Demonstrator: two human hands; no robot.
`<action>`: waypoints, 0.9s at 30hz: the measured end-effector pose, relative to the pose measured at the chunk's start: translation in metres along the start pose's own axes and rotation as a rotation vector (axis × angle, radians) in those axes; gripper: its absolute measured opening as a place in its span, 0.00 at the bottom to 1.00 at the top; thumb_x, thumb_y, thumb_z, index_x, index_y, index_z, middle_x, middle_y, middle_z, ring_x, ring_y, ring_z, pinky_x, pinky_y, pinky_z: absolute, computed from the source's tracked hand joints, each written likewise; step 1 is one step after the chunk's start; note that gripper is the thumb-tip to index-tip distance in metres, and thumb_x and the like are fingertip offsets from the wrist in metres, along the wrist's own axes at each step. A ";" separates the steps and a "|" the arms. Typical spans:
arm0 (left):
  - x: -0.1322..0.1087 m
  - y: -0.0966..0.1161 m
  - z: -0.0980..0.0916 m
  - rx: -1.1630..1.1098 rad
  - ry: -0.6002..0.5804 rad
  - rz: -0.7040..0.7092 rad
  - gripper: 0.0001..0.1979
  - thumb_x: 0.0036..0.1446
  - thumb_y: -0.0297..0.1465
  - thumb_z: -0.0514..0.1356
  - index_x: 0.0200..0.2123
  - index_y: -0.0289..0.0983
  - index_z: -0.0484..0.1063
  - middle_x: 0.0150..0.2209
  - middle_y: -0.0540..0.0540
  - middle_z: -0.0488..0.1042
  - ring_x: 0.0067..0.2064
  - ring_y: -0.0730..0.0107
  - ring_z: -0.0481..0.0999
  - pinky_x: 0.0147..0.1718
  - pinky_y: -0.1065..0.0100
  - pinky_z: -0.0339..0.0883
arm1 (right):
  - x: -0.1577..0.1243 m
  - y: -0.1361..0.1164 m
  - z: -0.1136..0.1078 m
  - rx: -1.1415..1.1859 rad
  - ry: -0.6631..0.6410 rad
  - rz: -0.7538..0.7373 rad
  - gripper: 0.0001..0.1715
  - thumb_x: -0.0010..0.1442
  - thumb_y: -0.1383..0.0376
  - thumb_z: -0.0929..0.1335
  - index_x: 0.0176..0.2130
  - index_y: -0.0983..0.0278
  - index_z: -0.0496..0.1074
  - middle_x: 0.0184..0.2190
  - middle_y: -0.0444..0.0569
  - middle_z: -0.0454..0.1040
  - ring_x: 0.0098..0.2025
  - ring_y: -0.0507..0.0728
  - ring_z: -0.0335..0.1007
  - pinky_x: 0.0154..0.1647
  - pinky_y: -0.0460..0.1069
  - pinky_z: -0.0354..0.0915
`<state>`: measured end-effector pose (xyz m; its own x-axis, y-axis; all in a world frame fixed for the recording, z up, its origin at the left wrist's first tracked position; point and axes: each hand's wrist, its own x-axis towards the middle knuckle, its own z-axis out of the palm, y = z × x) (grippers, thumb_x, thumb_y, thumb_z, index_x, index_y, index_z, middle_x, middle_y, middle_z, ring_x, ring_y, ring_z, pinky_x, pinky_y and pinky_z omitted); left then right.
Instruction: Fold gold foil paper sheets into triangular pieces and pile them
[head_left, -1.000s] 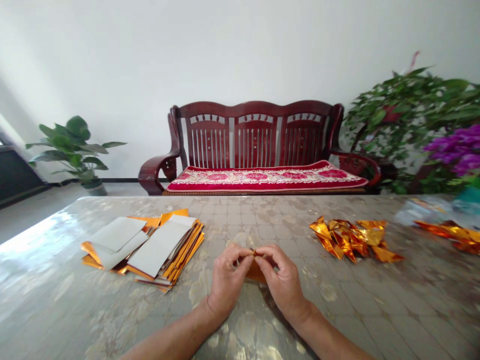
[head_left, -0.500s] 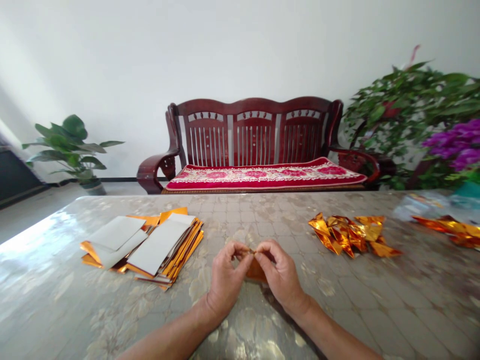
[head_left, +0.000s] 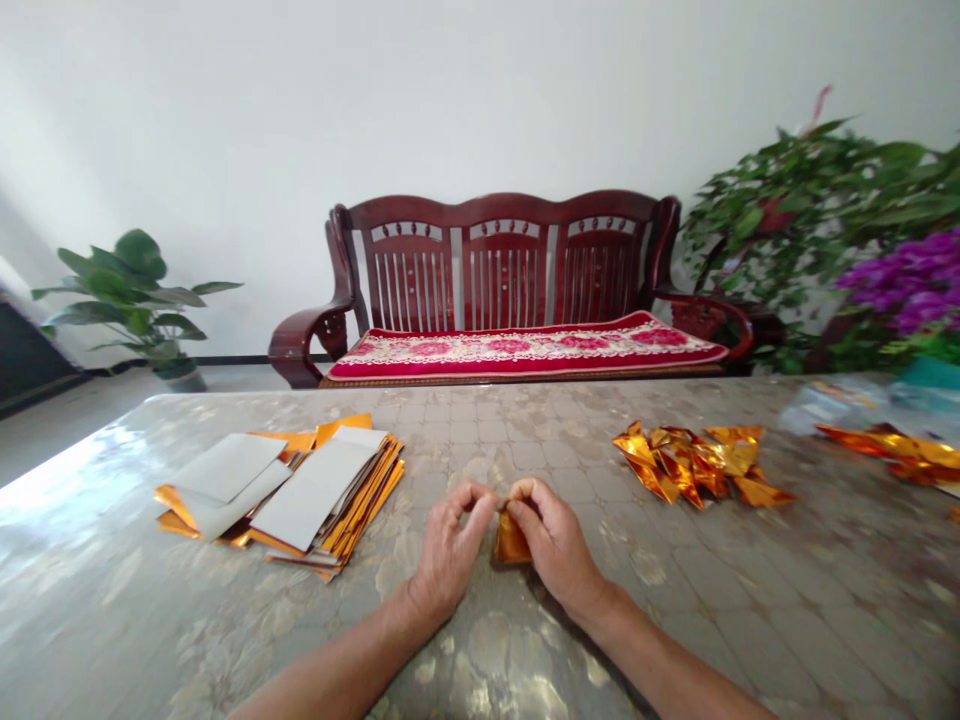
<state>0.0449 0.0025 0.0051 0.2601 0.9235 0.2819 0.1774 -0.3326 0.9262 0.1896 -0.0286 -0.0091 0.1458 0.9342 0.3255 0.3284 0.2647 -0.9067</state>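
A small folded piece of gold foil paper (head_left: 513, 543) stands over the table in front of me, partly covered by my fingers. My right hand (head_left: 553, 540) pinches its top edge between thumb and forefinger. At the upper left corner of the paper, my left hand (head_left: 452, 540) has thumb and forefinger tips brought together; the grip there is tiny and partly hidden. To the left lies a loose stack of foil paper sheets (head_left: 315, 490), some with the pale backs up and gold edges showing. A pile of folded gold foil pieces (head_left: 694, 463) lies to the right.
The table (head_left: 480, 640) has a patterned, glossy cover. More gold foil pieces (head_left: 892, 452) and a clear plastic bag (head_left: 832, 403) lie at the far right. Behind the table stands a wooden bench (head_left: 506, 260) with a red floral cushion, between potted plants (head_left: 142, 300).
My left thumb has drawn back slightly to the left, so more of the folded foil paper shows. The right hand keeps its pinch. The view has shifted a little.
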 end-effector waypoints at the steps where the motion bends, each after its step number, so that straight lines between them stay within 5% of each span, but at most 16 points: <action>1: 0.001 -0.001 -0.001 -0.065 -0.030 -0.028 0.15 0.62 0.37 0.53 0.26 0.38 0.72 0.27 0.50 0.72 0.32 0.70 0.71 0.35 0.71 0.63 | 0.001 0.001 0.000 0.017 -0.007 0.006 0.08 0.62 0.61 0.63 0.32 0.61 0.66 0.27 0.41 0.67 0.31 0.52 0.63 0.33 0.45 0.60; 6: 0.007 -0.016 0.001 -0.457 -0.155 -0.234 0.19 0.60 0.46 0.56 0.31 0.36 0.71 0.23 0.51 0.71 0.26 0.73 0.69 0.29 0.72 0.64 | 0.003 0.004 0.001 0.094 -0.009 0.029 0.07 0.60 0.61 0.64 0.32 0.62 0.67 0.26 0.41 0.67 0.29 0.51 0.63 0.30 0.45 0.60; 12: 0.007 -0.019 0.004 -0.644 -0.271 -0.428 0.21 0.50 0.47 0.67 0.28 0.35 0.65 0.21 0.52 0.72 0.22 0.79 0.68 0.24 0.77 0.61 | 0.003 -0.003 0.002 0.157 -0.039 0.073 0.09 0.60 0.59 0.64 0.32 0.61 0.67 0.23 0.40 0.68 0.25 0.50 0.63 0.26 0.44 0.60; 18: 0.004 -0.018 0.005 -0.616 -0.299 -0.387 0.21 0.48 0.46 0.68 0.32 0.36 0.65 0.20 0.52 0.73 0.21 0.79 0.69 0.23 0.78 0.60 | 0.003 -0.009 0.000 0.123 -0.053 0.085 0.09 0.61 0.60 0.63 0.32 0.61 0.67 0.19 0.39 0.68 0.22 0.50 0.63 0.23 0.44 0.58; 27: 0.003 -0.020 0.005 -0.308 -0.243 -0.171 0.14 0.54 0.40 0.63 0.29 0.36 0.65 0.20 0.55 0.66 0.22 0.78 0.65 0.24 0.75 0.59 | 0.002 0.002 -0.005 -0.116 -0.041 -0.088 0.09 0.62 0.64 0.63 0.31 0.61 0.70 0.28 0.42 0.71 0.32 0.52 0.67 0.35 0.45 0.61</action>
<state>0.0464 0.0113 -0.0139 0.4741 0.8763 0.0850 -0.0452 -0.0722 0.9964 0.1950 -0.0272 -0.0085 0.0742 0.9181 0.3894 0.4445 0.3191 -0.8370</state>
